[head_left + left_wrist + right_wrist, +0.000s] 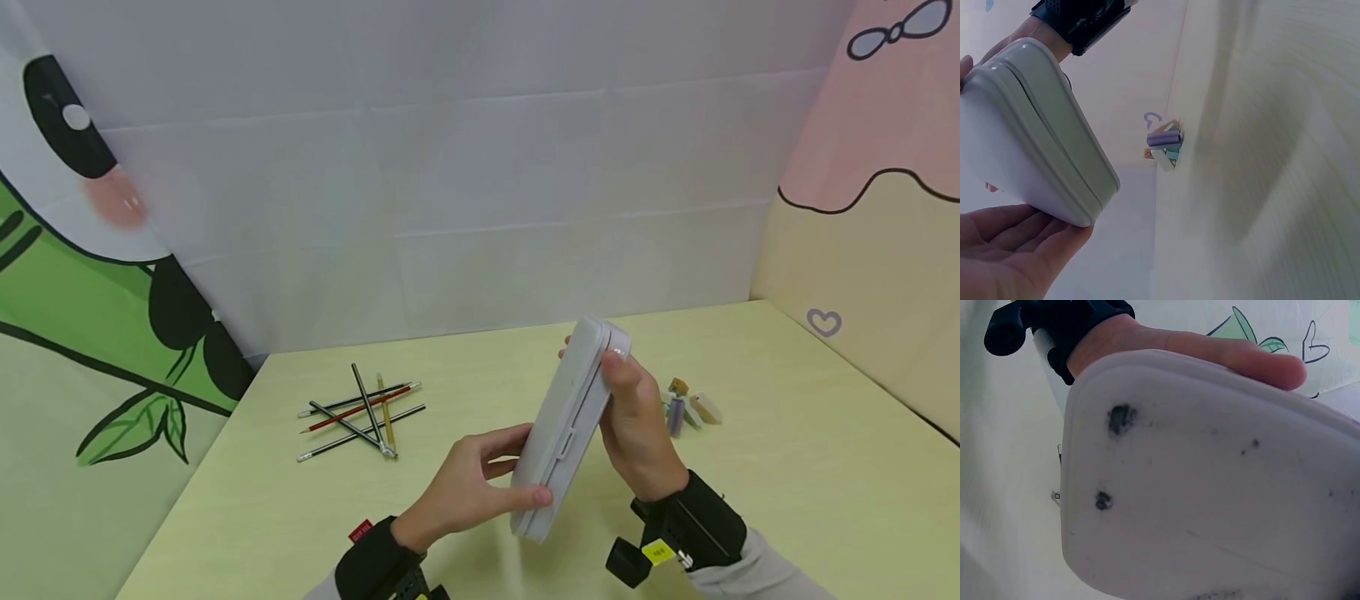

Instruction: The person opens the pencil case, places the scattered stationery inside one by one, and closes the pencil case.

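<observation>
White case [557, 421]: closed, tilted; holding step, I judge.
Left hand [478, 481], right hand [636, 423]: pinching it.
Latch [566, 443]: my next move probably pries here.

Soft light (wrist views dimmer) casts diffuse shadows on the table [465, 383].

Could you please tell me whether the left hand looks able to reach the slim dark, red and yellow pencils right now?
Probably not just now: the left hand holds the lower end of a white, oblong, hard-looking case, though the pale yellow tabletop towards the pencils looks free.
</observation>
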Demonstrator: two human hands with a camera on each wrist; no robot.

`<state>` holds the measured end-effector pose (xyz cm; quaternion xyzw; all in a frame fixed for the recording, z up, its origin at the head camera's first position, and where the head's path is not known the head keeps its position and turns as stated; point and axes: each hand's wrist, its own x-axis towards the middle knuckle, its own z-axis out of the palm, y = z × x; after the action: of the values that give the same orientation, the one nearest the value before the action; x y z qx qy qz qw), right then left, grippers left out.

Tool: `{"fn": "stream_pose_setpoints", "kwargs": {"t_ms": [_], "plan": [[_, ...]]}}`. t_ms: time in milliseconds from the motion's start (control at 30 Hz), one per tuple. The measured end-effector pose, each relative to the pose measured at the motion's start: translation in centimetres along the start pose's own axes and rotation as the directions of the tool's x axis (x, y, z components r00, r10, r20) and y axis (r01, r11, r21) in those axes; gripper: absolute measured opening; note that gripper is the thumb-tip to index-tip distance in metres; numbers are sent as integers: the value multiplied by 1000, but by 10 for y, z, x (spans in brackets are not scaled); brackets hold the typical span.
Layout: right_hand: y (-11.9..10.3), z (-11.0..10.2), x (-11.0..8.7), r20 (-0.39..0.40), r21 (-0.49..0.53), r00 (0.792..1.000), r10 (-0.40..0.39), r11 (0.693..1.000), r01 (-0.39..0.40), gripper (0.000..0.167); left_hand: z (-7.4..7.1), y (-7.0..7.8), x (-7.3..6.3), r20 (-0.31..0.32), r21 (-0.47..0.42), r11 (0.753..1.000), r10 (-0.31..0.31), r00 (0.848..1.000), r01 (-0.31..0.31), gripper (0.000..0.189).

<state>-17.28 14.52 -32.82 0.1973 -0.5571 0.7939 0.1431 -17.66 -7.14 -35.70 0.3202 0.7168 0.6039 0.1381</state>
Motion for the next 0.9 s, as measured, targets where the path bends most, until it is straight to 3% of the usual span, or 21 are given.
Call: {"fn": "stream_pose_setpoints", "kwargs": {"t_ms": [900], "plan": [[-5, 2, -1, -34, 51, 999, 31, 998, -30, 38, -3, 5, -1, 34, -42, 998, -37, 999, 39, 71]]}}
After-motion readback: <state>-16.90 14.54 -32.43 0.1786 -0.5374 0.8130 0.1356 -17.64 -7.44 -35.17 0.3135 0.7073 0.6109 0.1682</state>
